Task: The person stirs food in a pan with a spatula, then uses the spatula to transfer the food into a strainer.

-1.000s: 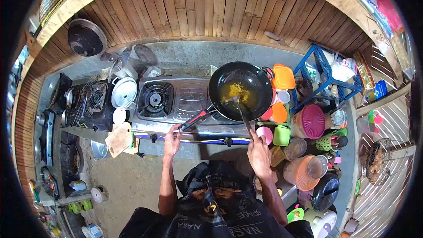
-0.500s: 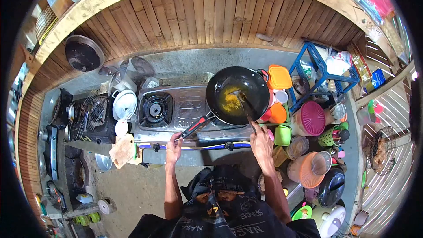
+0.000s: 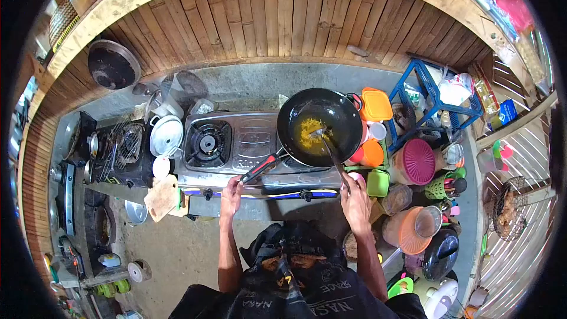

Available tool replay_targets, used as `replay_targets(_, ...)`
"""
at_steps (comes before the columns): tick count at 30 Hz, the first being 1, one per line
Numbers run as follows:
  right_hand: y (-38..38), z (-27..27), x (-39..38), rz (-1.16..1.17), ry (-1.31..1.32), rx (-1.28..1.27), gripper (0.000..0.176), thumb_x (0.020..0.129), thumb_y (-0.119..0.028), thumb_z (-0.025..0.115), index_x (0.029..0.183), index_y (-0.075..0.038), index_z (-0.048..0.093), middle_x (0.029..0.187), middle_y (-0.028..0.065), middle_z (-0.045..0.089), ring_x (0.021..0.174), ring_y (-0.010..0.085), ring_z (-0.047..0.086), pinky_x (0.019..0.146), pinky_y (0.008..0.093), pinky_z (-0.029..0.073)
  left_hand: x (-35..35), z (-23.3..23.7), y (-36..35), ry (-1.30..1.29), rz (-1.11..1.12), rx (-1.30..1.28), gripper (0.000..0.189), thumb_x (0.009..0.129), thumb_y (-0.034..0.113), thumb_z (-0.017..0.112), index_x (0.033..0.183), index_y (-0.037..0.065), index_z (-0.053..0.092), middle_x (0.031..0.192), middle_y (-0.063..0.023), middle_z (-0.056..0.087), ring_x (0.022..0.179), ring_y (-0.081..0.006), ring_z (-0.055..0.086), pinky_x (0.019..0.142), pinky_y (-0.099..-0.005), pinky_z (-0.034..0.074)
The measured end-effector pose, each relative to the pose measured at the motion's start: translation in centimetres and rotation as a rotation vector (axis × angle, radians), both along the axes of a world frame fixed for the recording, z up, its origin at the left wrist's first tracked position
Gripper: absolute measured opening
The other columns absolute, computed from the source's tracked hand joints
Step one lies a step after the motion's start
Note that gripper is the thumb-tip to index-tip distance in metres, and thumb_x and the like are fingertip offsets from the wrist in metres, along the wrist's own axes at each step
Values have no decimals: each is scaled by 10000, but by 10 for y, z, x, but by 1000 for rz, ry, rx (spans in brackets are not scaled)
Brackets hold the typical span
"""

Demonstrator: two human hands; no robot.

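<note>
Holding the red and black handle (image 3: 258,169) of the big black pan (image 3: 345,117), the left hand (image 3: 230,199) has its fingers wrapped around the end, by the front edge of the stove (image 3: 255,133). The pan is at the stove's right end. The right hand's (image 3: 356,207) fingers are closed around a spatula (image 3: 333,156), its tip in yellow bits (image 3: 310,135).

Light is glowing through the pale slatted wall (image 3: 534,248), highlights are glinting inside the round black wok (image 3: 336,118), and fisheye distortion is bowing the pale wooden beam (image 3: 124,3).
</note>
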State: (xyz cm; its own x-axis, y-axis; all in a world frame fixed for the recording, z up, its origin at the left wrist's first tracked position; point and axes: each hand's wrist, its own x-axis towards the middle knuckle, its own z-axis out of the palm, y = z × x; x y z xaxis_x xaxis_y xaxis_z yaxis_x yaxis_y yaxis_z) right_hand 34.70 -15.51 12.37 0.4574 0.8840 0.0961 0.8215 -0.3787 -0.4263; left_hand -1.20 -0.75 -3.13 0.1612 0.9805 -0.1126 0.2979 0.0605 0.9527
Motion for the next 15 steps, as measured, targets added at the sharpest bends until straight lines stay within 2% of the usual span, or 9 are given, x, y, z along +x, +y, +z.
replay_targets(2,16,6,5,24,47,26,439,899,-109,582,1332,-180,587,1116,204,622,951,411,653,779,505,543,0,14,0,56,-8,-39,404,1008,297,592,1306,25,578,909,-79,680,860,-141,607,814,-310,491)
replay_targets(6,41,-6,13,49,98,180,424,906,-108,575,1329,-135,594,1203,231,618,990,420,652,819,492,543,1,15,1,79,-17,16,422,1006,314,596,1310,21,578,917,-82,702,848,-139,639,779,-308,514)
replay_targets(8,47,-14,14,40,80,146,427,906,-109,573,1331,-138,594,1235,235,610,1005,418,651,825,494,544,1,23,0,166,-21,-11,559,969,484,600,1318,47,570,939,-115,703,886,-176,646,805,-350,508)
replay_targets(11,46,-11,8,46,93,71,430,904,-113,567,1332,-148,596,1292,254,589,1039,416,648,838,501,546,4,30,0,194,-36,-5,633,947,570,585,1317,56,572,925,-123,700,860,-181,642,783,-364,513)
replay_targets(13,38,-9,5,89,79,27,428,905,-114,565,1328,-166,603,1305,260,579,1041,417,648,834,496,549,4,28,1,188,-30,-6,610,952,551,591,1314,60,575,919,-125,699,848,-181,638,772,-364,513)
replay_targets(14,32,-27,8,86,50,61,432,907,-118,565,1334,-181,597,1223,246,609,983,414,656,814,501,549,4,26,0,186,-29,-7,588,958,533,596,1311,64,578,912,-127,697,836,-181,635,761,-365,514)
replay_targets(15,26,-24,8,88,49,59,432,907,-118,565,1334,-181,597,1223,246,609,983,414,656,814,501,549,5,26,0,185,-26,-10,588,958,533,596,1311,64,578,912,-127,697,836,-181,635,761,-365,514)
